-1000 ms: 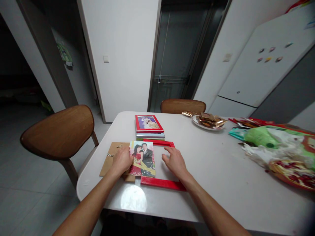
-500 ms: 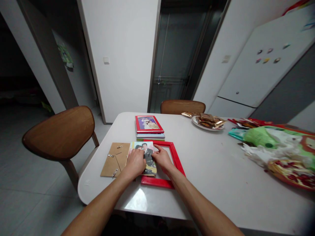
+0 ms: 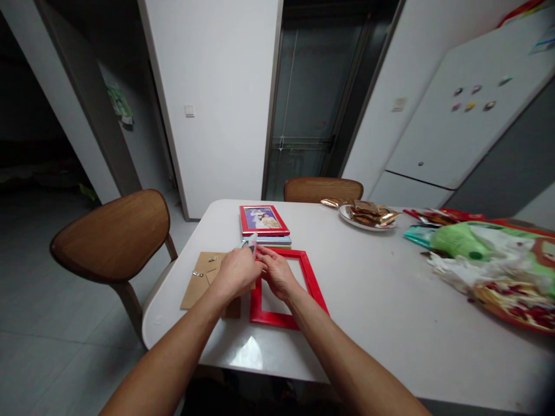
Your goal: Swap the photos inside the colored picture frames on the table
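Observation:
My left hand is closed around a photo, raised and tilted nearly on edge, so only a narrow strip shows above the fingers. Against the photo's right side, my right hand has its fingers bent towards the left ones; its exact grip is partly hidden. Under both hands lies an open red picture frame, flat on the table with white tabletop showing through it. A brown backing board with metal clips rests to its left, partly covered by my left hand and forearm.
Behind the hands, a stack of frames is topped by a red framed photo. A plate of wrapped snacks stands further right. Plastic bags and a pizza-like food occupy the table's right side. Wooden chairs stand around the white table.
The photo, lying face up over the frame's left part before, is now lifted and turned on edge. Both hands have come closer together around it, uncovering more of the red frame.

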`<state>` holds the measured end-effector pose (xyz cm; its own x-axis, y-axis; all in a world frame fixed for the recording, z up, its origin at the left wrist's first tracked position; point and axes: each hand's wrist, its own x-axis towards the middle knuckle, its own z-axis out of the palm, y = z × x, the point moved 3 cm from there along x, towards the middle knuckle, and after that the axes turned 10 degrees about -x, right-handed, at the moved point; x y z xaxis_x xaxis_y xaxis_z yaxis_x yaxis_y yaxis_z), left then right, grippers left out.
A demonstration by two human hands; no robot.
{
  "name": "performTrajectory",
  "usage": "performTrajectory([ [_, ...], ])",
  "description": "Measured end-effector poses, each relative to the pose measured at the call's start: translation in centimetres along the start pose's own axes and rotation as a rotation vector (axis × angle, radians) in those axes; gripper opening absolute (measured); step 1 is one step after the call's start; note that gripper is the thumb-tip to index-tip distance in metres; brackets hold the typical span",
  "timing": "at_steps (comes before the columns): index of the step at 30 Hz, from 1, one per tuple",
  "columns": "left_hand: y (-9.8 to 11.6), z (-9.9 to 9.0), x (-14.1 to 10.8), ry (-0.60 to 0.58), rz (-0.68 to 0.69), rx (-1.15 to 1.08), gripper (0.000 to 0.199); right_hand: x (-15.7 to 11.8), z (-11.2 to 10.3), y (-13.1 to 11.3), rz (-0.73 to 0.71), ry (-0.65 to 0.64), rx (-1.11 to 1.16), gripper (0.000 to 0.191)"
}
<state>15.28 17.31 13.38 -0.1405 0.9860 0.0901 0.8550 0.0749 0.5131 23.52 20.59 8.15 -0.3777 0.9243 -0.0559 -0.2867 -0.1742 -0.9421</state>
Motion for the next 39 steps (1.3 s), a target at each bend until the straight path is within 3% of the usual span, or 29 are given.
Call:
performTrajectory([
  [8,-1.5,-4.9,1.0,0.165,-0.038,-0.023,0.030,-1.2,1.5,-1.0,-0.005,-0.053,-0.126,0.036],
  [11,-2.8,-6.5,1.3,0.213,-0.045,-0.111,0.035,-1.5,0.6,-0.6,0.047,0.005,-0.233,0.035],
  [14,-4.1,-6.5,1.4,0.254,-0.055,-0.222,0.037,-1.5,-1.2,-0.2,0.029,0.122,-0.421,0.033],
  [17,-5.3,-5.5,1.4,0.310,-0.081,-0.338,0.037,-1.7,-3.1,0.2,0.071,0.231,-0.479,0.043],
  [20,-5.9,-4.6,1.4,0.359,-0.094,-0.460,0.035,-2.0,-3.8,0.7,0.193,0.182,-0.352,0.057],
  [23,-5.4,-3.7,1.4,0.367,-0.078,-0.587,0.034,-1.9,-3.7,0.7,0.178,0.110,-0.229,0.050],
  [26,-4.3,-1.7,1.4,0.331,-0.060,-0.700,0.035,-1.4,-4.1,0.1,0.059,0.148,-0.206,0.035],
  [29,-3.3,1.3,1.4,0.260,-0.058,-0.773,0.039,-1.1,-5.9,-0.5,-0.001,0.281,-0.252,0.035],
  [34,-2.8,5.6,1.3,0.136,-0.054,-0.776,0.040,-1.7,-9.2,-0.8,0.051,0.333,-0.382,0.041],
  [39,-2.7,7.2,0.7,0.085,-0.018,-0.637,0.039,-2.4,-11.4,-0.2,0.107,0.343,-0.516,0.043],
])
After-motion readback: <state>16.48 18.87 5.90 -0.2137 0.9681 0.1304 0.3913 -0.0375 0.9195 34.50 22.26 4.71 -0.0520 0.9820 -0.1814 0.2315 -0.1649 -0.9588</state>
